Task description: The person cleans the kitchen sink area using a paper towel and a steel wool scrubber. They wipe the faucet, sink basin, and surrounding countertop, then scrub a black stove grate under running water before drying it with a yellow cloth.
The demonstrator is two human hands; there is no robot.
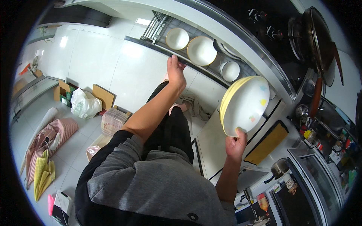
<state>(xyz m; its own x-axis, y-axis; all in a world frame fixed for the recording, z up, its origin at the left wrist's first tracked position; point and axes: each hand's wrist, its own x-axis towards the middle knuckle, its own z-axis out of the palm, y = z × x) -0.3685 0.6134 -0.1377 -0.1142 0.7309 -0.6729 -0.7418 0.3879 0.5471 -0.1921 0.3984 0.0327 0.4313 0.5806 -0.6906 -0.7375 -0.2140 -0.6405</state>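
My right hand (237, 142) grips the lower rim of a stack of yellow-sided plates or shallow bowls (246, 104), tilted on edge beside the drawer. The top one has a white inside with small coloured prints. With my left hand (176, 72) I hold the front edge of a pulled-out wire drawer (203, 69), the thumb on top. In the drawer sit a small white bowl (177, 39), a larger white bowl with a tan rim (201, 51), and a white bowl with a dark rim (230, 71). More dishes (227, 50) stand at the back, partly hidden under the counter edge.
Above the drawer runs the counter edge (240, 28), with a black gas stove (263, 25) and a wok (314, 42). A yellow-brown cloth (267, 142) hangs at the right. Behind my left arm are a white plastic bag (84, 103) and a plaid-covered stool (114, 121).
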